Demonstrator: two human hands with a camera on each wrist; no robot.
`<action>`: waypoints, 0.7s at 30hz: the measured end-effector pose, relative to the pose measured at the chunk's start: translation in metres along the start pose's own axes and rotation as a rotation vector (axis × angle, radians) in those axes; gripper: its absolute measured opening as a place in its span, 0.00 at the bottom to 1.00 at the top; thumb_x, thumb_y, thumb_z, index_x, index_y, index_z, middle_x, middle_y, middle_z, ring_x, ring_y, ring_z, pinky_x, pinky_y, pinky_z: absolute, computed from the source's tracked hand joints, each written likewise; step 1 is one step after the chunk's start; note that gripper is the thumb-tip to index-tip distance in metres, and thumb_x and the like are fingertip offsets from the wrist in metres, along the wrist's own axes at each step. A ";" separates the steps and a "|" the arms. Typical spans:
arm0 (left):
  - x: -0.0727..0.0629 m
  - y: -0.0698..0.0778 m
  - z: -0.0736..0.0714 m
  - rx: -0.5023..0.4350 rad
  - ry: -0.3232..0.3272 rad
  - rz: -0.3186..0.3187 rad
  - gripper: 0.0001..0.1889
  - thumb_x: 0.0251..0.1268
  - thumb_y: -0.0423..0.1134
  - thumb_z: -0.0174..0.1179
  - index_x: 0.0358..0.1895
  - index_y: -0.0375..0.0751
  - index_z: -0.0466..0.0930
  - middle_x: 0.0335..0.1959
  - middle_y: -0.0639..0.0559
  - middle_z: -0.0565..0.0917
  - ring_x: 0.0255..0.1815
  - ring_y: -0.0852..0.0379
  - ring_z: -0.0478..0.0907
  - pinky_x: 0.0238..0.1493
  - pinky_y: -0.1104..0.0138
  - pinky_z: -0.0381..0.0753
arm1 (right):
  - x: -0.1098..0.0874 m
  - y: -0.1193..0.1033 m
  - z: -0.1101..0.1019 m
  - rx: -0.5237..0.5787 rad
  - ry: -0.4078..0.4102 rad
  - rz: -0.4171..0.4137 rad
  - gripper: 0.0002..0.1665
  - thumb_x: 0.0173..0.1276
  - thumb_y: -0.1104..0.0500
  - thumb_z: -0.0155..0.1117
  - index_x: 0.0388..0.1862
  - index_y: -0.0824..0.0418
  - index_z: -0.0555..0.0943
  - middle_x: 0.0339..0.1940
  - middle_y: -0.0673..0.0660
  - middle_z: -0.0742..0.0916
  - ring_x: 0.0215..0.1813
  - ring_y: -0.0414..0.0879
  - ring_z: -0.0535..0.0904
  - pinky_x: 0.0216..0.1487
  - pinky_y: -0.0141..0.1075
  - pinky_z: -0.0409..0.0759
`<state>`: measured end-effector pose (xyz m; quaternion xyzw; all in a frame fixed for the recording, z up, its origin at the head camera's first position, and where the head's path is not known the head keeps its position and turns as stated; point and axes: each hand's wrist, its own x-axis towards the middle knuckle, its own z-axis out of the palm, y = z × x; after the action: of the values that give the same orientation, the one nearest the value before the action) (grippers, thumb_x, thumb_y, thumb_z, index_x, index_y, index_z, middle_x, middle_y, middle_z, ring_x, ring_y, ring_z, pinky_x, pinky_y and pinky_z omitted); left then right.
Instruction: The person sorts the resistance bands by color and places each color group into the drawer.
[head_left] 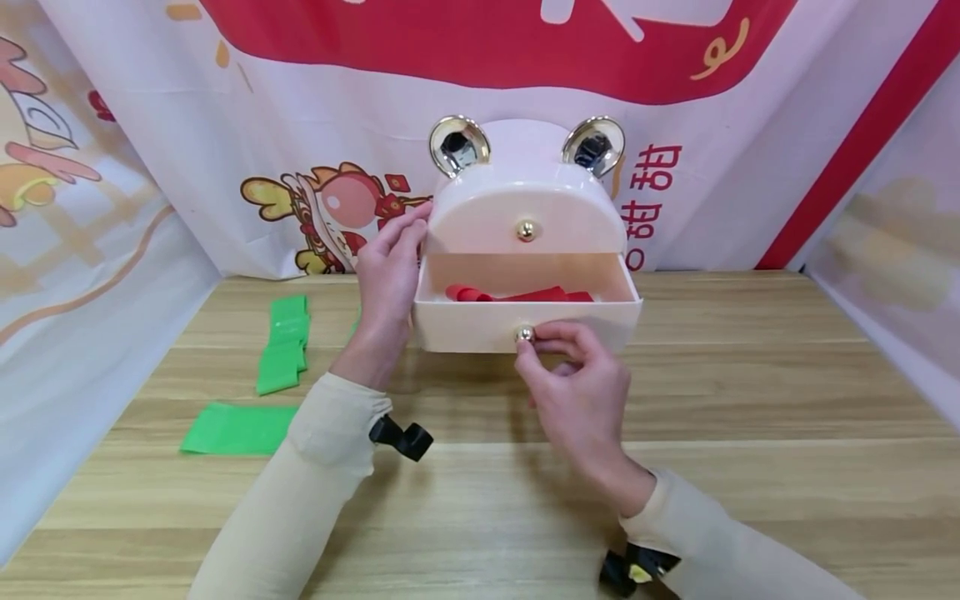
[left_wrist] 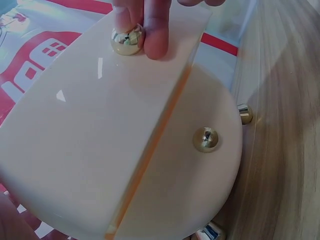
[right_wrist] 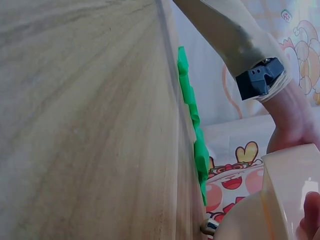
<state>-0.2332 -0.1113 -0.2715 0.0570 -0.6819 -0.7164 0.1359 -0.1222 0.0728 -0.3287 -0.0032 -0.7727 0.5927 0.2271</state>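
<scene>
A white drawer box (head_left: 525,179) with two gold-rimmed eyes on top stands on the table. Its wide drawer (head_left: 450,325) is pulled out, and red strips (head_left: 540,295) lie inside. My right hand (head_left: 581,387) pinches the round gold drawer knob (head_left: 525,333) between thumb and fingers; in the left wrist view, fingertips (left_wrist: 156,42) sit against this knob (left_wrist: 127,42). My left hand (head_left: 390,271) rests along the box's left side, fingers extended up its wall. Another gold knob (head_left: 527,231) is on the panel above, and one more (left_wrist: 205,139) is on the rounded lower front.
Green strips lie on the wooden table left of the box, one folded strip (head_left: 285,343) farther back and a flat one (head_left: 236,429) nearer, partly behind the left sleeve. A printed curtain (head_left: 337,92) hangs behind. Small gold feet (left_wrist: 245,114) support the box.
</scene>
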 end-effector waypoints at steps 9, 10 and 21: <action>-0.001 0.000 -0.001 0.037 -0.001 -0.008 0.15 0.83 0.49 0.56 0.64 0.62 0.87 0.66 0.62 0.85 0.68 0.61 0.79 0.76 0.61 0.76 | 0.019 0.006 0.011 -0.033 0.040 -0.042 0.10 0.66 0.59 0.76 0.44 0.57 0.87 0.38 0.52 0.94 0.29 0.45 0.85 0.28 0.28 0.80; -0.001 0.000 -0.001 0.041 -0.002 -0.011 0.15 0.83 0.49 0.56 0.64 0.63 0.87 0.67 0.62 0.85 0.68 0.61 0.79 0.76 0.59 0.76 | 0.021 0.007 0.012 -0.033 0.040 -0.041 0.10 0.67 0.59 0.76 0.45 0.58 0.87 0.38 0.52 0.94 0.30 0.45 0.85 0.29 0.27 0.81; 0.000 0.000 0.000 0.042 0.006 -0.005 0.15 0.83 0.49 0.56 0.63 0.64 0.87 0.66 0.63 0.85 0.66 0.62 0.78 0.73 0.59 0.75 | 0.042 0.011 0.022 -0.035 0.076 -0.031 0.10 0.66 0.56 0.75 0.43 0.56 0.87 0.37 0.51 0.94 0.32 0.47 0.87 0.27 0.28 0.79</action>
<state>-0.2327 -0.1115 -0.2719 0.0636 -0.6964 -0.7020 0.1346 -0.1706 0.0678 -0.3286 -0.0177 -0.7736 0.5750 0.2656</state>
